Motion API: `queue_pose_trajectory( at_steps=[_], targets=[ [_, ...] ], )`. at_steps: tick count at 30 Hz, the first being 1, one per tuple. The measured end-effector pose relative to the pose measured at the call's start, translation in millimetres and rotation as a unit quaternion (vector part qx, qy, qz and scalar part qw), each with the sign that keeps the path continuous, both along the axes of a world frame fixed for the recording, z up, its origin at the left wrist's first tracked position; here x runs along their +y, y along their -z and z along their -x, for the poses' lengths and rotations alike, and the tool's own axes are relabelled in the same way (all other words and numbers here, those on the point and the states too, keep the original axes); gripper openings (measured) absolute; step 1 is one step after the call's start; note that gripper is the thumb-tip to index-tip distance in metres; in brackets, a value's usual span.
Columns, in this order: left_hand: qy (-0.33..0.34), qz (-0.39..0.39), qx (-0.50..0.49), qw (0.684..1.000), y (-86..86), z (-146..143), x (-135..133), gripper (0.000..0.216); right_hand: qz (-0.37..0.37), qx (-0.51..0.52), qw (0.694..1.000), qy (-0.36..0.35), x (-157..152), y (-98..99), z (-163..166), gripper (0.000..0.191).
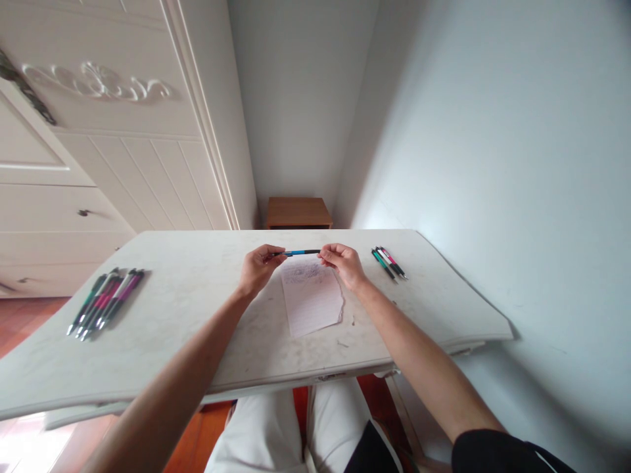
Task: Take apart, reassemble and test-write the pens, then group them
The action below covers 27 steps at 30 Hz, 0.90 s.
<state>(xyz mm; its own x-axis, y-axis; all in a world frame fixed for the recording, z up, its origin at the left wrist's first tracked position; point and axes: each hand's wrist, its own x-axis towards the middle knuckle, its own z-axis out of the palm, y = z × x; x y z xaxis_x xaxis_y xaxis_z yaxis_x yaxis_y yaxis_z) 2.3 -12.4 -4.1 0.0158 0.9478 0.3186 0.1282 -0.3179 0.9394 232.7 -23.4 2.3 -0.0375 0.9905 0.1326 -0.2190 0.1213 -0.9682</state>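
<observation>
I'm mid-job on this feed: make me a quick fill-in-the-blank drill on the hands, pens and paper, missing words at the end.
1. The left hand and right hand grip opposite ends of a black and ____ pen.
2. The larger pile of pens lies on the person's ____ side.
3. The paper has its ragged edge on the person's ____ side.
4. The table has a ____ top.

Missing words: blue; left; right; white.

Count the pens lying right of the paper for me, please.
3, side by side: green pen leftmost, white pen in the middle, pink pen rightmost; none seems hidden.
</observation>
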Motion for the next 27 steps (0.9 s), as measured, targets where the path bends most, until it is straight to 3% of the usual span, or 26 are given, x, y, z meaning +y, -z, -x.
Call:
queue_pose_trajectory(
  at_steps=[13, 20, 27],
  targets=[
    [-0.006, 0.016, -0.117, 0.993, -15.5, -4, -7, 0.051, 0.012, -0.055, 0.997, -0.054, -6, -0.9, 7, 0.029],
    [0.009, 0.111, -0.160, 0.981, -16.4, -2, -6, 0.054, 0.035, -0.068, 0.990, -0.118, -13, -5.5, 11, 0.031],
    [0.030, 0.119, -0.165, 0.979, -17.7, -3, -9, 0.063, 0.022, -0.072, 0.990, -0.116, -16, -8.8, 12, 0.031]
  ],
)
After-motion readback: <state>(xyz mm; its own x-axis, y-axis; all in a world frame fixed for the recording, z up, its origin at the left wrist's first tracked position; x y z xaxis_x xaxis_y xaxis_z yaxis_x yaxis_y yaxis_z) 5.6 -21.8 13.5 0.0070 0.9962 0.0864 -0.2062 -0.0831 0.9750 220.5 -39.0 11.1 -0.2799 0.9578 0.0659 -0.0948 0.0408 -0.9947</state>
